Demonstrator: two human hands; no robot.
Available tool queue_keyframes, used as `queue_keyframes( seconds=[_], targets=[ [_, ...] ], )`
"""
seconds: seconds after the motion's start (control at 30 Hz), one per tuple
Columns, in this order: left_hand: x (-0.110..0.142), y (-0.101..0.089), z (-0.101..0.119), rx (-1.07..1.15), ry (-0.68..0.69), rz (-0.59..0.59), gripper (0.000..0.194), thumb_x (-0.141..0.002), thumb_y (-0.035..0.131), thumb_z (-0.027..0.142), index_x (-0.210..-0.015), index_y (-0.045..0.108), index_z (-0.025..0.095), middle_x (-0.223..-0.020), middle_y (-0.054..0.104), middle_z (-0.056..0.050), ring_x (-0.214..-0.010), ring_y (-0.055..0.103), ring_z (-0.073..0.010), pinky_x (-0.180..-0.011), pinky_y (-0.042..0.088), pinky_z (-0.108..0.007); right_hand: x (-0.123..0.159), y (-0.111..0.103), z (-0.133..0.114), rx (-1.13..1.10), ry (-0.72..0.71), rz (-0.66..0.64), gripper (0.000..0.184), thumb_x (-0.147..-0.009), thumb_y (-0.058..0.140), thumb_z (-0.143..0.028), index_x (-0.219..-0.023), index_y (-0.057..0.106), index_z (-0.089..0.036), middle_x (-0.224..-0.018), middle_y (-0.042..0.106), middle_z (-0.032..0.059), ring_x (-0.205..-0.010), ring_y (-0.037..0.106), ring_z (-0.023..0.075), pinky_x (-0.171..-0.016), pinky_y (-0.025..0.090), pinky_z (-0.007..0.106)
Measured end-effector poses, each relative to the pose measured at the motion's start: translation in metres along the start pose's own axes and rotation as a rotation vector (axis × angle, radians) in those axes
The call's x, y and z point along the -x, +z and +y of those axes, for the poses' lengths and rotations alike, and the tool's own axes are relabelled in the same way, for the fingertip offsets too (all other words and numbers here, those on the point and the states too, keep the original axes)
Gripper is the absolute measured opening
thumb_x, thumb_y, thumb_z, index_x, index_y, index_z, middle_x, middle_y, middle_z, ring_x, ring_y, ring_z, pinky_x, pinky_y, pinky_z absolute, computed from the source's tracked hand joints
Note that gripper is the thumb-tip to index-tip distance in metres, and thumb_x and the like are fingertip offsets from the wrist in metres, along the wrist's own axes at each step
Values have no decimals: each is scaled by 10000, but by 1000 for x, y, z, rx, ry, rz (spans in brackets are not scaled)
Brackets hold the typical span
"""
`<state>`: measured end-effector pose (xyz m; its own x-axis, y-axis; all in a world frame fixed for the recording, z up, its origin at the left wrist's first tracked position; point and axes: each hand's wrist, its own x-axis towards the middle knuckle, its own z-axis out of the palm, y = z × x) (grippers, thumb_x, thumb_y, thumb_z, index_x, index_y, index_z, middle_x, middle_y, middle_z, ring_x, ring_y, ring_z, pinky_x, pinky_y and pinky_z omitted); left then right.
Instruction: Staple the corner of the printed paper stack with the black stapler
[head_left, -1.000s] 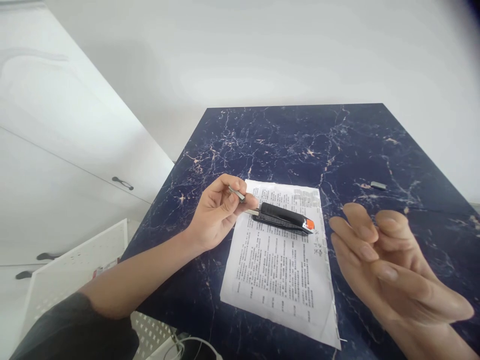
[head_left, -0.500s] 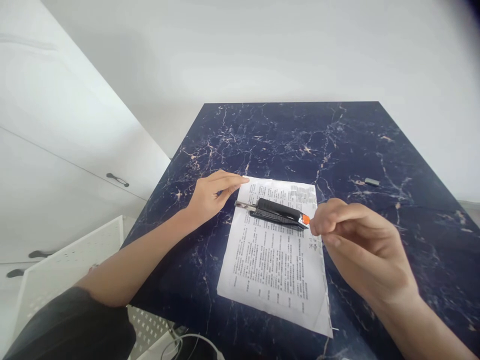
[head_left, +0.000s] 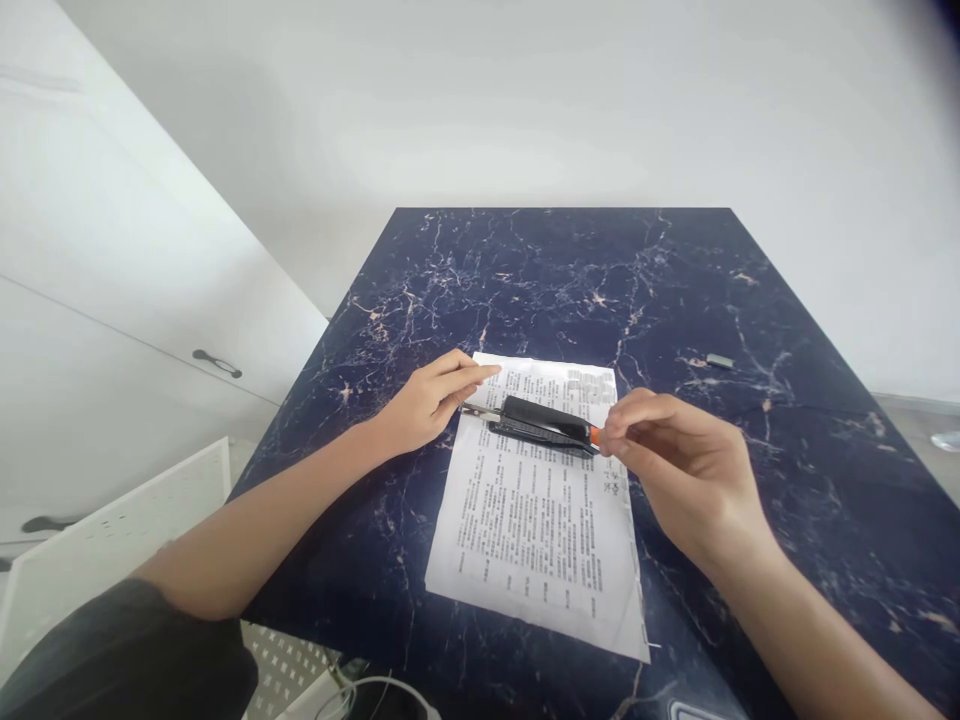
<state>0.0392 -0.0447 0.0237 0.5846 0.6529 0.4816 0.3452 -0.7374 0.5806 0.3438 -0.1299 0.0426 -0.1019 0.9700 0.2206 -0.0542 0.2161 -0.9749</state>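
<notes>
A black stapler [head_left: 544, 422] with an orange end lies across a printed sheet of paper [head_left: 525, 560]. From its left end a metal strip sticks out. My right hand [head_left: 679, 455] is closed, thumb and fingertips pinching the stapler at its orange end, which they partly cover. Stretched flat, my left hand [head_left: 442, 395] touches the upper left edge of the paper with its fingers, beside the metal strip. Whether it also touches that strip I cannot tell.
A small grey-green bar [head_left: 720, 361] lies on the dark blue marbled table [head_left: 525, 270], right of the paper. White cabinets [head_left: 135, 260] and a white perforated panel [head_left: 150, 510] stand to the left. A pale cable [head_left: 390, 682] hangs below the near edge.
My right fingers have closed in on the stapler's orange end and cover more of it. My left hand has stayed at the paper's edge. The whole view has shifted slightly.
</notes>
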Motion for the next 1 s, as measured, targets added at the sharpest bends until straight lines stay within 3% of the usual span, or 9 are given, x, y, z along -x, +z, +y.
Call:
queue_keyframes(
  seconds=[0.1, 0.27, 0.47, 1.0],
  targets=[
    [2, -1, -6, 2, 98, -13, 453, -1041, 539, 108, -1413, 696, 313, -1158, 739, -99, -1016, 711, -182, -839, 597, -326, 0, 0, 1, -21, 5, -11, 100, -916, 744, -197, -982, 769, -268, -901, 653, 26, -804, 583, 189, -716, 474, 378],
    [5, -5, -11, 12, 159, 2, 390, -946, 748, 140, -1298, 765, 306, -1087, 818, -46, -994, 773, -175, -917, 647, -332, 0, -1, 3, -28, 1, -34, 102, -939, 732, -182, -992, 763, -264, -915, 648, 26, -822, 583, 186, -735, 468, 376],
    [4, -5, -10, 28, 122, -123, 226, -982, 720, 190, -1160, 814, 291, -1118, 823, -26, -1080, 775, -178, -998, 654, -357, 0, -2, 2, -11, 8, -33, 102, -955, 720, -189, -987, 767, -274, -900, 648, 28, -808, 578, 189, -738, 478, 389],
    [5, -6, -12, 84, 77, -182, 250, -984, 739, 222, -1196, 810, 333, -1149, 816, -11, -1100, 767, -182, -1013, 646, -383, 0, -2, 1, -18, -12, -54, 127, -959, 710, -180, -971, 775, -288, -875, 643, 27, -803, 568, 191, -696, 426, 374]
  ],
)
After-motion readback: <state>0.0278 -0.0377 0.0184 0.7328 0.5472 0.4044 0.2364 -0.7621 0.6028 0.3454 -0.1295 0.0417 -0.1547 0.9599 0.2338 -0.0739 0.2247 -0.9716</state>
